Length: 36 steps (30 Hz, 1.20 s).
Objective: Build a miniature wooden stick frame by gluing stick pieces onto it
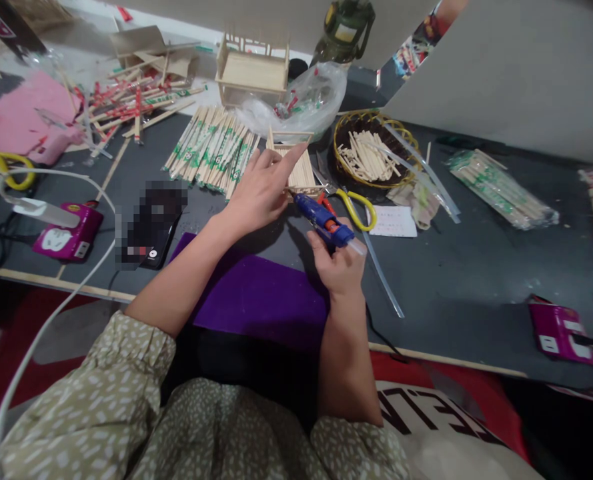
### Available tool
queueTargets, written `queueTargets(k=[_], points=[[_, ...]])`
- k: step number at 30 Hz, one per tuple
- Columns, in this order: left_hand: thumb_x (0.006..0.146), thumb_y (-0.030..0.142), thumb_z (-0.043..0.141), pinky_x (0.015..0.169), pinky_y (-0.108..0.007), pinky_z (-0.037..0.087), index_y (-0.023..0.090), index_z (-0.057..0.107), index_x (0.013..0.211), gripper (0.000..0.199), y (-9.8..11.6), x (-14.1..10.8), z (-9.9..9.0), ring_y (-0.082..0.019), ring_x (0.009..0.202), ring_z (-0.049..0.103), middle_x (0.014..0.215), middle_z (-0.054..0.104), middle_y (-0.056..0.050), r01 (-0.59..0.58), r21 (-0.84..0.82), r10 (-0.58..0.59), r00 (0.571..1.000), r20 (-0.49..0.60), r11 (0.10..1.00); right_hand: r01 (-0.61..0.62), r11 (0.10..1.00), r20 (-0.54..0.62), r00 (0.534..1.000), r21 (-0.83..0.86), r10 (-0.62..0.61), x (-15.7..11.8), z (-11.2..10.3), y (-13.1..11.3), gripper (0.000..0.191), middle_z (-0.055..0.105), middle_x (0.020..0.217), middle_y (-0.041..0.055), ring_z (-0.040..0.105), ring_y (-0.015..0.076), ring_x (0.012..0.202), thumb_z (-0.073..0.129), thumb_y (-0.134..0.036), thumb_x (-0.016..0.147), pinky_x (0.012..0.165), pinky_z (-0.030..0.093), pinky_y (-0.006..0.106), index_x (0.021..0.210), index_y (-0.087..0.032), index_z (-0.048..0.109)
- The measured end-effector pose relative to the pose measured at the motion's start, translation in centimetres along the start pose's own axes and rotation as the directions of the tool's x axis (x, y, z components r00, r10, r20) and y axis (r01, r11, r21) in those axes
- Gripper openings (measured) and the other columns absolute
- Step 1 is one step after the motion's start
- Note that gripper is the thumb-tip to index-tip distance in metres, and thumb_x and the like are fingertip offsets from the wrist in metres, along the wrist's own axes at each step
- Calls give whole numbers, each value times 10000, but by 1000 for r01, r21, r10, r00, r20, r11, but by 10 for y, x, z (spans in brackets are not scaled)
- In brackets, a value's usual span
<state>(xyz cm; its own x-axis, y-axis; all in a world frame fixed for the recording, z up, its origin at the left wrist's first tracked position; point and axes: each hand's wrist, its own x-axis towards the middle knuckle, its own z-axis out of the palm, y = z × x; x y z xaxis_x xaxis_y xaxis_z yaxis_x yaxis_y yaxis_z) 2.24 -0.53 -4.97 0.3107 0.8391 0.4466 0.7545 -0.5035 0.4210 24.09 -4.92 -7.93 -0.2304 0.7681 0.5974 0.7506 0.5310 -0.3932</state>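
Note:
My right hand (340,267) is wrapped round a blue hot glue gun (321,217), with a clear glue stick poking out of its back end. The gun's nozzle points up and left, close to the near corner of a small frame of pale wooden sticks (302,170). Over the left side of that frame lies my left hand (262,188), its index finger stretched out and the other fingers bent at the frame's edge. Its fingertips and thumb are partly hidden. Yellow-handled scissors (359,208) lie just beyond the glue gun.
Wrapped chopsticks (211,150) lie left of the frame. A wicker basket (412,137) holds short sticks; behind stands a stick-built model (253,70) beside a plastic bag (321,87). A phone (151,227), purple felt (261,297), glue sticks (383,277) and a white cable (71,293) are near me.

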Motion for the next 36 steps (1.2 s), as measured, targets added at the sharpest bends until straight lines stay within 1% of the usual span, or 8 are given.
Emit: queueTargets(k=[4,9,13,18,21,26,30,36], points=[[860,92,542,1127,-563,361,195,244,1604,808,1,0,-1,-337,1265,472,1182,627,-132,-7,-1,7,1000,-3,1000,-7,1000,8,1000,-4,7,0,0,-1,429,675,748,72,654,230,680,453,-601,982,608,486,328,935,-211,624],[905,150,552,1128,-572,369,199,258,1594,751,1,-1,-2,-341,1264,487,1153,632,-132,-10,4,10,1000,-10,1000,-30,1000,20,999,-4,30,-1,2,1,404,672,761,81,653,246,703,487,-593,966,619,490,340,961,-216,630],[917,180,569,1133,-581,366,200,274,1590,734,1,0,-1,-347,1260,499,1127,631,-130,-11,2,11,1000,-19,1000,-15,1000,11,1000,-22,15,-1,2,1,396,669,751,64,653,226,682,477,-588,975,608,495,327,948,-224,630],[907,162,554,1148,-602,345,208,267,1594,746,1,0,0,-349,1268,496,1118,632,-120,-4,-6,3,1000,-14,1000,26,1000,-11,1000,-4,-26,0,0,0,383,675,749,63,652,219,665,475,-568,988,592,493,321,946,-218,626],[885,136,549,1162,-604,326,201,251,1598,775,1,0,0,-350,1279,489,1120,635,-120,-7,-7,7,1000,-6,1000,24,1000,-5,1000,16,-24,1,0,-1,365,689,782,66,668,221,687,486,-559,984,614,510,326,961,-222,625],[863,108,532,1170,-613,312,211,226,1605,809,0,0,0,-354,1304,476,1165,632,-125,-10,-9,10,1000,7,1000,35,999,-22,999,22,-34,0,-1,1,326,681,756,54,657,220,664,518,-532,972,604,507,326,973,-223,622],[858,87,519,1177,-610,308,197,228,1603,807,-1,0,0,-349,1300,485,1127,639,-118,-14,-5,14,1000,3,1000,22,999,-7,1000,26,-22,-1,0,2,320,694,806,70,672,229,718,519,-520,973,639,518,333,993,-220,628],[893,141,534,1165,-612,324,213,213,1606,785,-3,-1,2,-352,1306,482,1186,628,-121,-31,-9,31,999,-11,999,52,999,-45,998,16,-51,-1,2,4,343,703,806,75,678,220,703,513,-532,977,630,516,320,980,-210,632]])
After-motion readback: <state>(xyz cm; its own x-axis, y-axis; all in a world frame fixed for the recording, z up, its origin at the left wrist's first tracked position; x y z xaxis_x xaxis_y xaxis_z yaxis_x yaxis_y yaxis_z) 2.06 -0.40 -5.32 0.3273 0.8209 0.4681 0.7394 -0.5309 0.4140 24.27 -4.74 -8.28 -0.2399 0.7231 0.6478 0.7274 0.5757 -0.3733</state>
